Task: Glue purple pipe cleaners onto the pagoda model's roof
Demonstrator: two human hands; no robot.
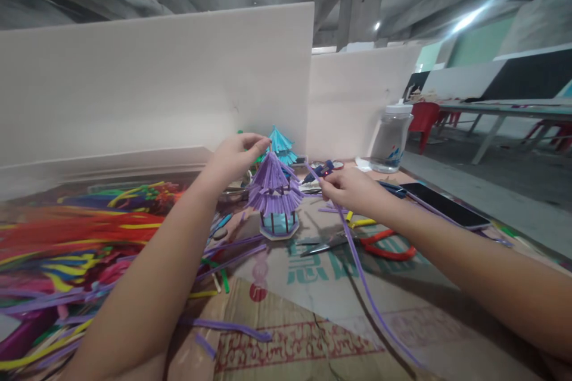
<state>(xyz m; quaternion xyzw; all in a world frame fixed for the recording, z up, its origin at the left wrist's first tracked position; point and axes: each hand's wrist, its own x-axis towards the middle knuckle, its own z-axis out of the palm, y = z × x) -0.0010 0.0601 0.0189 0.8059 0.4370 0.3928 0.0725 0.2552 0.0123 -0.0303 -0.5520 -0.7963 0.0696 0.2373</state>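
A small purple pagoda model (273, 193) stands upright on the cardboard, with two fringed roof tiers, dark posts and a pale base. My left hand (239, 158) pinches the thin stick at its peak. To the right, my right hand (347, 187) is closed on a long purple pipe cleaner (364, 286). One end pokes up toward the model, and the rest trails down across the cardboard. Just behind my right fingers is a dark blue glue gun (318, 172) with a small red light. Orange-handled scissors (386, 247) lie below that hand.
Bundles of coloured pipe cleaners (84, 232) cover the left side. A blue pagoda model (279, 141) stands behind the purple one. At right are a phone (447, 205) and a clear water bottle (391, 140). White boards (179, 83) wall off the back. Loose purple pieces (232, 327) lie in front.
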